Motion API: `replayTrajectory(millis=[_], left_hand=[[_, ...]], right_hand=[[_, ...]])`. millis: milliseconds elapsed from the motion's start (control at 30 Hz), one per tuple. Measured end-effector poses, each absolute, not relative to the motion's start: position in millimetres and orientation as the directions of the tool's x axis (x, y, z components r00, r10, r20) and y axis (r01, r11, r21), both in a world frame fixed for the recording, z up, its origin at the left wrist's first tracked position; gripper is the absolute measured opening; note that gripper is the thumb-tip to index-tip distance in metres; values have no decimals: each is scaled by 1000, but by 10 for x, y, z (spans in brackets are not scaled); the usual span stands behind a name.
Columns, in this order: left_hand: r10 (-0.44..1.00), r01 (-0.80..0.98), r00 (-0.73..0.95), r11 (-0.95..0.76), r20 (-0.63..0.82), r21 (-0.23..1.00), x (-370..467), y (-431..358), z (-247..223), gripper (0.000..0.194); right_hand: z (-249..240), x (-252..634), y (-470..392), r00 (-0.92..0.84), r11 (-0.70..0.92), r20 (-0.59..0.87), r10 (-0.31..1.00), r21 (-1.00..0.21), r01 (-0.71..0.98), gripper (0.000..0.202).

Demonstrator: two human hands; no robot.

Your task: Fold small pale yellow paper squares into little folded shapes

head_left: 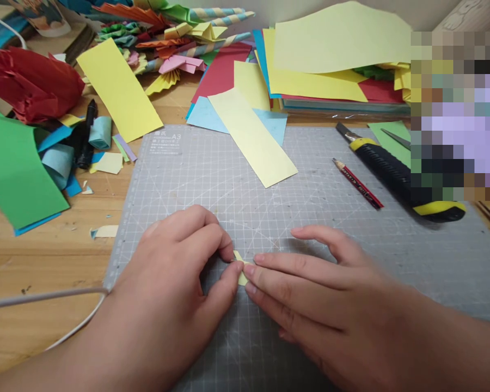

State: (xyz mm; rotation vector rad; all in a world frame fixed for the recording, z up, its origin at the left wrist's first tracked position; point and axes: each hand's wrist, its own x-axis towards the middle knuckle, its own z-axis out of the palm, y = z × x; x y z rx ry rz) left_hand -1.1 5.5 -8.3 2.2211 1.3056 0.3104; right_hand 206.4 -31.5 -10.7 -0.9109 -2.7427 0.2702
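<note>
A small folded piece of pale yellow paper (242, 279) lies on the grey cutting mat (179, 190), mostly covered by fingertips. My left hand (188, 267) is closed in a pinch on it, thumb and forefinger at its left edge. From the right, my right hand (310, 288) reaches in with fingers stretched out, its fingertips touching the paper and the little finger raised apart. Its thumb is largely hidden underneath. Beyond both hands, a pale yellow paper strip (255, 139) lies slantwise across the mat's far edge.
A red pencil (359, 185) and a black-and-yellow utility knife (386, 166) lie at right, near scissors (396, 138). Paper stacks (318, 84) stand at the back. Green paper (24, 169), a red paper shape (36, 81) and scraps lie left. A white cable (44, 299) runs by my left forearm.
</note>
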Motion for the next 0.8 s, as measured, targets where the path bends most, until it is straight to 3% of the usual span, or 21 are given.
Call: replayTrajectory(millis=[133,267,500,800], left_hand=[[863,735,501,-386,-63,557,-18,47,-80,8],[877,745,477,-367,-60,558,-15,53,-87,7],[878,755,474,-361,-74,547,-5,77,-86,5],[873,767,479,-370,-86,524,-18,90,-80,6]], right_hand=[[-55,2039,-304,-767,766,149,624,-311,562,47],[-24,2014,-295,-712,706,173,680,-414,574,37],[-97,2002,-338,-721,702,140,679,-414,580,23],[-123,2006,-310,-763,742,115,636,-365,562,21]])
